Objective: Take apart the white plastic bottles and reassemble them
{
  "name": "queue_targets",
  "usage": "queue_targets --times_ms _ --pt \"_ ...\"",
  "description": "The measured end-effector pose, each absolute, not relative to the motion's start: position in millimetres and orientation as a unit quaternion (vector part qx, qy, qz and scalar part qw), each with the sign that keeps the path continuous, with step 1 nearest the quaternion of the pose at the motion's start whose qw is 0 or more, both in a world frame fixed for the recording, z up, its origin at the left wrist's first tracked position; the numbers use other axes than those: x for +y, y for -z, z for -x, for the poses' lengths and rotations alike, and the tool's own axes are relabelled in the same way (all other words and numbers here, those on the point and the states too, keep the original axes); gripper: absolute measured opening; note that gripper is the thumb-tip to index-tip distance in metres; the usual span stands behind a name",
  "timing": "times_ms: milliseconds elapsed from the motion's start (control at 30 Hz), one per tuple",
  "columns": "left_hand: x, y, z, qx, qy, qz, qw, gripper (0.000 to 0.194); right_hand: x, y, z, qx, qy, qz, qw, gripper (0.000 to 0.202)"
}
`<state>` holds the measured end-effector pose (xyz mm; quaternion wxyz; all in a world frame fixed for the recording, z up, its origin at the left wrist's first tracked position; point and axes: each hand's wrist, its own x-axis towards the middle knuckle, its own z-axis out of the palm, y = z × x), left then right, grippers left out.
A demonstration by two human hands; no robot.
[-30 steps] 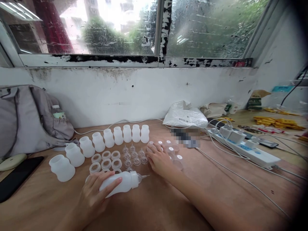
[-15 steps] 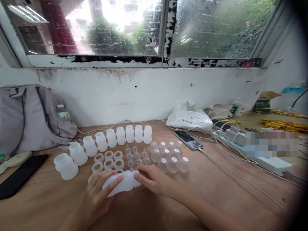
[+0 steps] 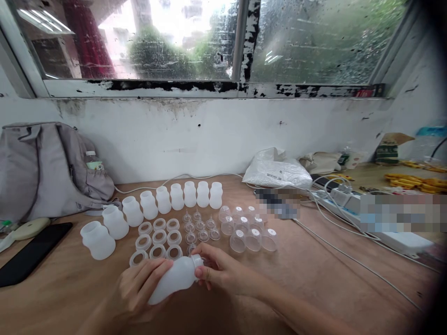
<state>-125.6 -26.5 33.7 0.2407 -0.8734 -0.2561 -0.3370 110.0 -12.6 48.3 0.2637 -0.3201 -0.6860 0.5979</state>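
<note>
A frosted white bottle (image 3: 174, 278) lies tilted between my hands, its neck toward the right. My left hand (image 3: 138, 286) is wrapped round its body. The fingers of my right hand (image 3: 218, 270) are closed on the ring collar (image 3: 197, 266) at the bottle's neck. Behind my hands are rows of white rings (image 3: 159, 237), clear nipples (image 3: 200, 225) and clear domed caps (image 3: 253, 239). Several open frosted bottles (image 3: 163, 200) stand in a curved row at the back left.
A grey backpack (image 3: 45, 172) and a black phone (image 3: 31, 253) are at the left. A white plastic bag (image 3: 275, 170) rests by the wall. Cables and a power strip (image 3: 401, 239) run across the right side.
The bottle and both hands have moved slightly down, uncovering more of the front rings. The collar at the bottle's neck now shows between my right fingers.
</note>
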Motion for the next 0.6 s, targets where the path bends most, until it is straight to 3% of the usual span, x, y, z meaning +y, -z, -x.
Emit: queue_targets --times_ms 133,300,400,500,600 --pt "-28.6 -33.2 121.3 -0.299 0.353 0.864 0.198 0.037 -15.9 -52.4 -109.2 -0.729 -0.539 0.336 0.256 0.024" --pt "-29.2 -33.5 112.5 -0.406 0.369 0.836 -0.020 0.029 -18.4 -62.6 -111.2 -0.834 -0.335 0.292 0.326 0.030" --pt "-32.0 -34.3 108.7 -0.424 0.365 0.828 -0.050 0.030 -15.2 -64.0 -115.5 -0.807 -0.362 0.321 0.338 0.040" --pt "-35.4 -35.6 106.9 -0.418 0.368 0.829 -0.053 0.031 -8.0 -60.0 -119.8 -0.756 -0.396 0.397 0.338 0.026" --pt "-35.5 -36.2 107.7 -0.409 0.366 0.835 -0.041 0.031 -1.1 -56.9 -122.2 -0.747 -0.381 0.436 0.328 0.044"
